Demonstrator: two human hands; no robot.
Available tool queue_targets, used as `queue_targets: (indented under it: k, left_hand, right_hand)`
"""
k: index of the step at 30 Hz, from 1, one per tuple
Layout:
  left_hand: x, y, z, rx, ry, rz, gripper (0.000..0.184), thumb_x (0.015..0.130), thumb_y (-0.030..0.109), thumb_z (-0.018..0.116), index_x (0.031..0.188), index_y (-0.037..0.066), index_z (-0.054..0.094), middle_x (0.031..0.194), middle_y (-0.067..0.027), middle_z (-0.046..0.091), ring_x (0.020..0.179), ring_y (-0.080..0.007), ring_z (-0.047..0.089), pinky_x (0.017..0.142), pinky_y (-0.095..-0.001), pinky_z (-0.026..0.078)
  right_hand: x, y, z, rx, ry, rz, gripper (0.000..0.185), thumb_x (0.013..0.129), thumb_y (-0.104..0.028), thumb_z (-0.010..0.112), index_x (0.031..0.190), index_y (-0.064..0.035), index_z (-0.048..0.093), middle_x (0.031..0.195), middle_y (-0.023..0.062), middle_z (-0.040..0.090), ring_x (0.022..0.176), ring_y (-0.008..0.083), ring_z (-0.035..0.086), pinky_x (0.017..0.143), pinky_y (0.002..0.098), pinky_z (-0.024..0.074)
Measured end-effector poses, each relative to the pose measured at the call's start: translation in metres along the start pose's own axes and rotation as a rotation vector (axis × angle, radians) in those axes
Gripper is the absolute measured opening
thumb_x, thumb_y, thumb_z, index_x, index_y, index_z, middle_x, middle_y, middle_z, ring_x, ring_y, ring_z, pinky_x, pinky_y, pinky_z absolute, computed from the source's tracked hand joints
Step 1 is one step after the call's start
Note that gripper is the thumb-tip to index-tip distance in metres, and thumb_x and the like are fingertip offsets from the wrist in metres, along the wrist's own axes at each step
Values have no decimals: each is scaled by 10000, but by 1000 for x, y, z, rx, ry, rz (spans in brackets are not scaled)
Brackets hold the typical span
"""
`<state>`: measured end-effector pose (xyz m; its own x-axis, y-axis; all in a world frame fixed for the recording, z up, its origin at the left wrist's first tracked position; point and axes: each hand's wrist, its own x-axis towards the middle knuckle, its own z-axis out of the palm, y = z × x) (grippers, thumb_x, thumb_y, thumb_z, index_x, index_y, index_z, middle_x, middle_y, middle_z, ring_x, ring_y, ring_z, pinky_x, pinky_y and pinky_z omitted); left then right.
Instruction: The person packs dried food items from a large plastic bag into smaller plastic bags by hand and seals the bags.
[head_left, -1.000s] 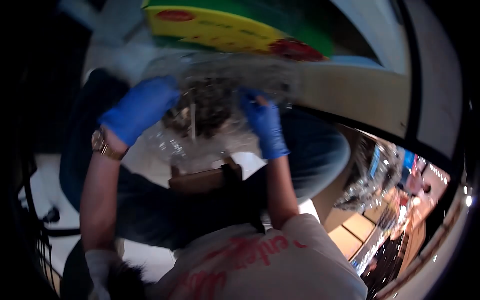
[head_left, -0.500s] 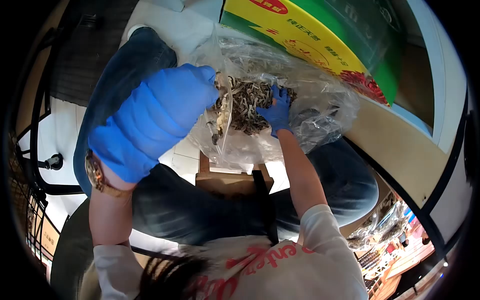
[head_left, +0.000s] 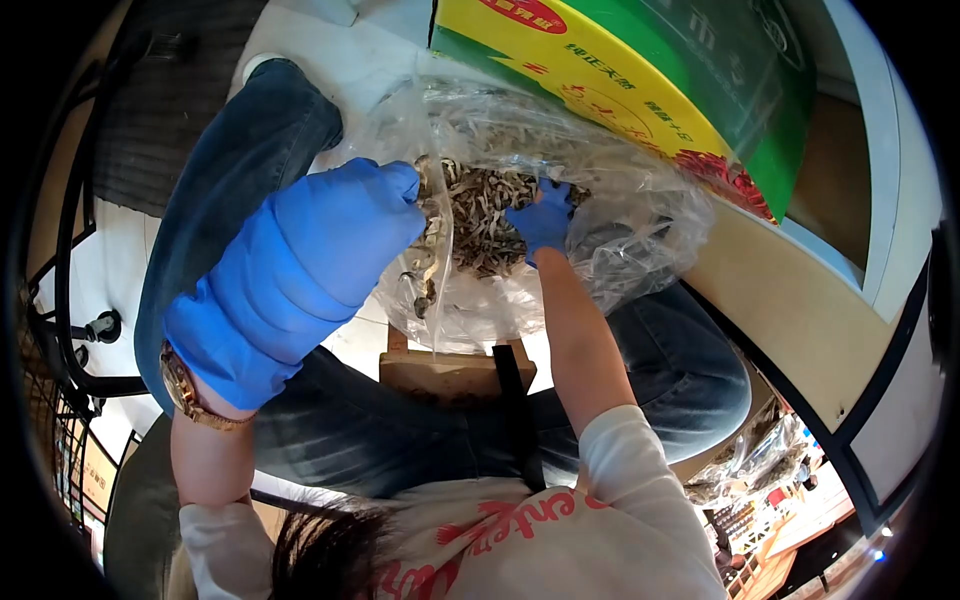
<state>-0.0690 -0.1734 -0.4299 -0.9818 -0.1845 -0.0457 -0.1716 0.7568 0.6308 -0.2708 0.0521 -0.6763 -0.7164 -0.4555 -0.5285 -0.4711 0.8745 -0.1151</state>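
Observation:
In a blue glove, my left hand [head_left: 385, 200] is closed on the rim of a small clear plastic bag [head_left: 440, 225], which holds some dried pale and brown pieces. To its right lies a large open clear plastic bag [head_left: 640, 235] full of dried grey-brown strips [head_left: 485, 215], much like sliced dried mushrooms. My right hand [head_left: 545, 222], also blue-gloved, rests on these strips inside the large bag. Its fingers are spread and their tips partly sink among the strips; I see nothing gripped in them.
A green and yellow box [head_left: 620, 90] with printed characters stands just beyond the large bag. Below the bags is a small wooden stool [head_left: 445, 372] between my knees. A black metal frame [head_left: 75, 330] stands at the left, and a pale panel [head_left: 780, 300] runs along the right.
The view has shifted slightly. My left hand and the small bag sit a little lower. My right hand's fingers have drawn in somewhat against the strips.

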Motion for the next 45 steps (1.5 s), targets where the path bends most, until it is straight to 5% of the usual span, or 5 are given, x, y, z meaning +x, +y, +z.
queue_targets:
  k: [12, 20, 22, 28, 45]
  left_hand:
    - [-5, 5, 8, 76, 132, 128, 218, 699, 25, 565, 912, 63, 597, 1003, -77, 562, 884, -259, 562, 732, -336, 490]
    - [13, 18, -4, 331, -139, 136, 239, 746, 57, 565, 981, 91, 592, 1091, -82, 561, 938, -254, 572, 774, -343, 490]
    - [20, 21, 2, 382, -283, 85, 220, 745, 62, 562, 959, 97, 602, 1072, -75, 563, 916, -249, 582, 761, -340, 494]
    - [28, 12, 45, 382, -174, -35, 159, 745, 71, 553, 885, 105, 621, 975, -44, 549, 863, -220, 600, 711, -339, 505]
    - [43, 29, 57, 154, -358, -23, 547, 776, 35, 484, 1310, 125, 409, 878, -164, 623, 798, -322, 626, 659, -428, 508]
  right_hand:
    - [2, 23, 16, 275, 1, 136, 829, 612, -250, 760, 1312, -32, 374, 1184, 185, 496, 1035, 314, 544, 876, 362, 449]
    - [-24, 31, 43, 437, 116, 91, 621, 656, -231, 713, 1183, -4, 476, 1013, 143, 592, 909, 280, 587, 791, 346, 468]
    - [-48, 12, 17, 1062, -21, 124, 507, 672, -115, 701, 1128, 12, 517, 938, 84, 604, 797, 170, 572, 705, 289, 469]
    - [-72, -12, -2, 1377, 139, 29, 380, 718, 41, 628, 1081, -30, 538, 904, 21, 602, 745, 100, 562, 637, 242, 468]
    - [-146, -1, -104, 1436, 488, -4, 409, 752, -18, 646, 1137, -91, 526, 890, -2, 607, 708, 96, 583, 519, 235, 467]
